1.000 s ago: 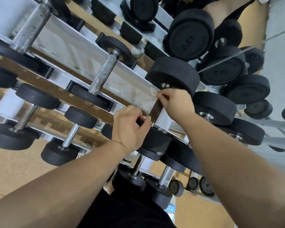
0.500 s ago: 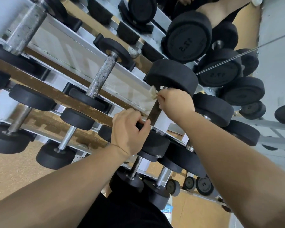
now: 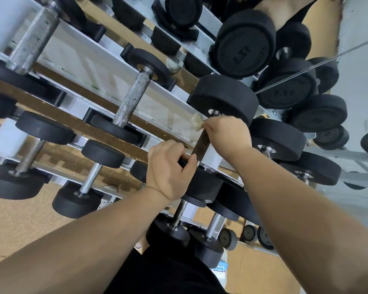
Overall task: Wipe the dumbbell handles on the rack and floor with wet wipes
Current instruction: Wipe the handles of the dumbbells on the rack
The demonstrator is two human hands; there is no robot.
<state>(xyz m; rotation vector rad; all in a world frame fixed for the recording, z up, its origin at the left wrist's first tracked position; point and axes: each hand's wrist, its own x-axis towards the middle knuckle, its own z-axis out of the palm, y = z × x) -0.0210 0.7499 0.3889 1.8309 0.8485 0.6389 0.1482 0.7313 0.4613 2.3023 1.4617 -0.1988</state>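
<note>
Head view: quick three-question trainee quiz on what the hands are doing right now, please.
1. True or false: the right hand pinches the wipe at the upper end of the handle.
2. The left hand grips: A) a second wipe, B) the lower head, C) nothing.
3. Fill in: the dumbbell sits on the ____.
Key: 1 true; 2 B; 3 rack.
</note>
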